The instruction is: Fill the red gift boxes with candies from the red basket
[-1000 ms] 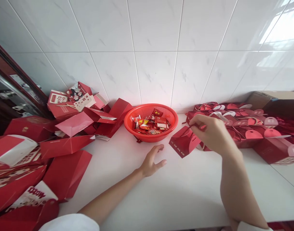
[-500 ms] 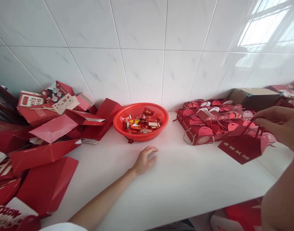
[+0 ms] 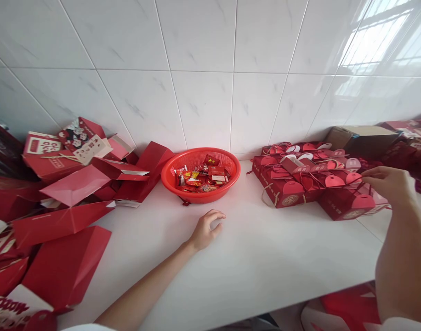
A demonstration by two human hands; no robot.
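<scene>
My left hand rests on the white table in front of the red basket, its fingers curved and apart with nothing in them. Inside the red plastic basket lie wrapped sweets. At the right, my right hand pinches the cord handle of a red gift box. That box stands at the front right end of the group of closed red gift boxes, close beside them.
Unfolded and open red cartons are heaped along the left side. A brown box stands at the back right against the tiled wall. Red and white items lie below the table's front edge.
My right hand has moved the hanging gift box back and down, beside the other closed boxes. The box now sits more upright. My left hand has stayed in place.
</scene>
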